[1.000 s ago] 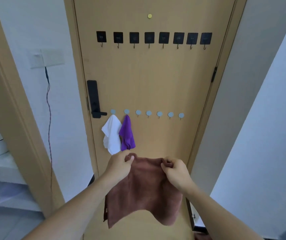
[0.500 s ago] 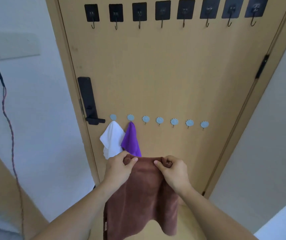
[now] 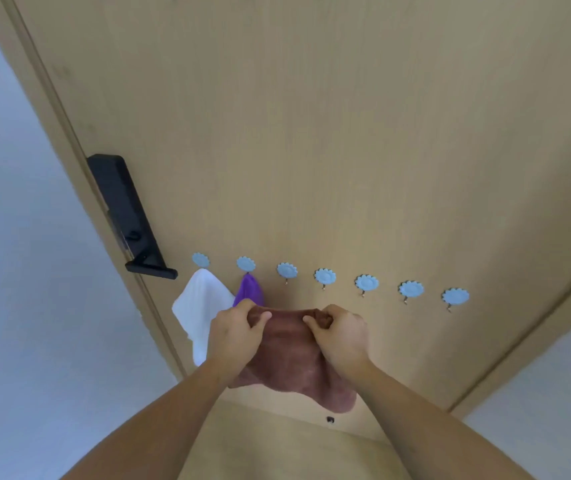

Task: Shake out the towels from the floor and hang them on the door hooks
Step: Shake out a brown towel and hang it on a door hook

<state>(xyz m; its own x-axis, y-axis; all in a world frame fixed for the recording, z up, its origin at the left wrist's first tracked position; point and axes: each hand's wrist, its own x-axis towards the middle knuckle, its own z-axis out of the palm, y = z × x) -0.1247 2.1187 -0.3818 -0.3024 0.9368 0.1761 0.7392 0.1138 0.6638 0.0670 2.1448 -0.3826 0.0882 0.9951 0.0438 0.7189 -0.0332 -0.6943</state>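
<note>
Brown terry: the brown towel (image 3: 287, 355) is in both your hands, top edge bunched. Your left hand (image 3: 234, 336) pinches its left corner w/ thumb over curled fingers; your right hand (image 3: 341, 336) grips the right corner the same way, and the cloth sags between them and hangs down below your wrists, in front of the wooden door (image 3: 311, 133). Just above your hands runs a row of blue flower hooks (image 3: 325, 276). The free hook (image 3: 287, 270) sits just above the gap between your hands, and four more bare ones run off up and to the right of your right hand. Crowding your left hand: the purple towel (image 3: 249, 292) hangs right above your left knuckles, nearly touching, and the white towel (image 3: 201, 306) hangs just left of it, partly behind your left hand. Further up-left of that hand is the black door handle (image 3: 128, 216), close to the white towel's hook. Small dark door stop (image 3: 330, 419) below the towel's hem, near your right forearm. Pale walls either side of the frame.
</note>
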